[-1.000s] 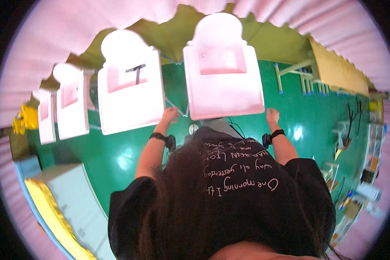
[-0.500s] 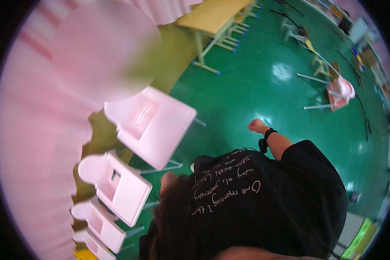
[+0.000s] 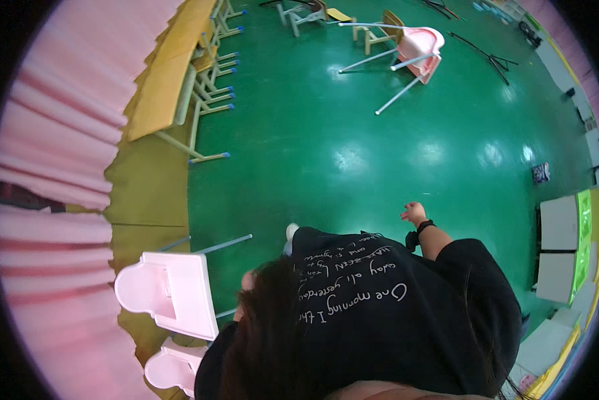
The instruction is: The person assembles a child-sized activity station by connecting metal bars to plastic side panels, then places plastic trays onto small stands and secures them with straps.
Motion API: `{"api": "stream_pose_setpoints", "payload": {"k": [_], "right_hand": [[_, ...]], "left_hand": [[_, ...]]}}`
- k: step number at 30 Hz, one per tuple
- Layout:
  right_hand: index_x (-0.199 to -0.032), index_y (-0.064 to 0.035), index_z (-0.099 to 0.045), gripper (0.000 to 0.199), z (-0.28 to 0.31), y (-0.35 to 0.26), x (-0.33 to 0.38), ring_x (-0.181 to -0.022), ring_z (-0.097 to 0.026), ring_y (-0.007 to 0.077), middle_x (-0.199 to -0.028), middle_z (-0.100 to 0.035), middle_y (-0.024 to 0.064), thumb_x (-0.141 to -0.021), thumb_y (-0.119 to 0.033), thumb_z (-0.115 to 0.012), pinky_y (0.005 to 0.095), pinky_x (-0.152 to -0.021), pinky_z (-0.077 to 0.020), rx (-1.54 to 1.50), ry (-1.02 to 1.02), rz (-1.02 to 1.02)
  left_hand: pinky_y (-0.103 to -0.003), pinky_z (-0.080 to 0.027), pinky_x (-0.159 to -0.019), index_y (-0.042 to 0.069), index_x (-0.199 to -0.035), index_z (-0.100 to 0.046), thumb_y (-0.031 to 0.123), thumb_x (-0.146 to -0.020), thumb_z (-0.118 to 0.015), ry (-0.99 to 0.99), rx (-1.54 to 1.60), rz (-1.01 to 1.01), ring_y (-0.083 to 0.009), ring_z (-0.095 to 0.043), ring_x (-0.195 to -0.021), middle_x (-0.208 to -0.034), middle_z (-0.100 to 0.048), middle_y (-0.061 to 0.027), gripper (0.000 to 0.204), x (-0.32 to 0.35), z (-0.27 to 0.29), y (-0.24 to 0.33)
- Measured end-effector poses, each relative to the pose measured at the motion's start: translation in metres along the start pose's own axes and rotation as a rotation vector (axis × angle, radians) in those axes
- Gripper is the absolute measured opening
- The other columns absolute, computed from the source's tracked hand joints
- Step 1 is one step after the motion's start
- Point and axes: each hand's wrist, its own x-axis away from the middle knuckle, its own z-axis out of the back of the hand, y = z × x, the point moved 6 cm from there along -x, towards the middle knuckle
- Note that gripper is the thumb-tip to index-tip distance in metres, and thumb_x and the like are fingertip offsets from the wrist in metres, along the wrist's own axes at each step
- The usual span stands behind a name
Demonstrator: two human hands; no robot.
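Person has turned away from the row of pink high chairs since a second ago; then both hands were up at the back of the nearest chair, now neither touches it. Pink high chair stands at lower left, against the pink curtain, a second pink chair just below it. Right hand swings free over the green floor, grip empty, fingers loosely curled, black wristband behind it. Left hand is mostly hidden by hair and the dark shirt, near the chair's edge; can't tell its grip, nothing visibly held. Far ahead a pink high chair tipped on its side lies on the floor, well apart, near small wooden chairs. Yellow worktop along the curtain at upper left. Judgement: chair in the row is released, body now faces the tipped one.
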Motion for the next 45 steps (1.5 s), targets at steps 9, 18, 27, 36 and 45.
{"api": "stream_pose_setpoints", "payload": {"k": [9,18,27,36,45], "right_hand": [[-0.117,-0.0025,-0.048,0.037,-0.039,0.092,0.102,-0.059,-0.065,0.0222,-0.079,-0.065,0.0136,-0.081,0.006,-0.047,0.0287,-0.041,-0.0430,-0.221,0.025,-0.250],[-0.106,0.0018,-0.056,0.030,-0.034,0.053,0.159,-0.059,-0.064,0.0179,-0.071,-0.065,0.0118,-0.077,-0.002,-0.062,0.0262,-0.050,-0.0479,-0.193,0.167,-0.041],[-0.095,0.0026,-0.061,0.017,0.021,0.076,0.136,-0.057,-0.062,0.0148,-0.067,-0.063,0.0076,-0.079,-0.002,-0.061,0.0269,-0.053,-0.0510,-0.279,0.230,0.118],[-0.089,-0.0018,-0.061,0.016,-0.008,0.246,0.219,-0.052,-0.061,0.0206,-0.059,-0.060,0.0076,-0.083,-0.017,-0.060,0.0326,-0.043,-0.0478,-0.362,0.210,-0.407],[-0.118,-0.0082,-0.052,0.038,0.050,0.057,0.142,-0.066,-0.062,0.0162,-0.074,-0.066,0.0065,-0.083,-0.004,-0.038,0.0287,-0.058,-0.0477,-0.294,0.483,-0.064]], "left_hand": [[-0.041,-0.048,-0.071,0.008,-0.093,-0.050,0.019,-0.084,-0.051,-0.032,-0.319,-0.139,-0.0236,-0.056,-0.081,-0.086,-0.055,-0.0065,0.015,0.002,-0.124,0.136],[-0.044,-0.047,-0.070,0.008,-0.094,-0.050,0.017,-0.084,-0.048,0.005,-0.598,0.087,-0.0248,-0.056,-0.082,-0.085,-0.055,-0.0075,0.013,-0.086,-0.173,0.123],[-0.038,-0.049,-0.063,0.010,-0.102,-0.050,0.020,-0.086,-0.050,-0.311,-1.051,-0.091,-0.0193,-0.057,-0.076,-0.085,-0.057,-0.0054,0.019,-0.037,-0.385,0.141],[-0.037,-0.048,-0.062,0.007,-0.101,-0.050,0.019,-0.084,-0.050,-0.332,-1.169,-0.036,-0.0194,-0.058,-0.071,-0.085,-0.057,-0.0056,0.021,-0.074,-0.327,0.103],[-0.041,-0.048,-0.068,0.009,-0.105,-0.048,0.020,-0.085,-0.049,-0.500,-1.154,-0.042,-0.0205,-0.057,-0.079,-0.091,-0.055,-0.0070,0.023,-0.029,-0.408,0.079]]}}
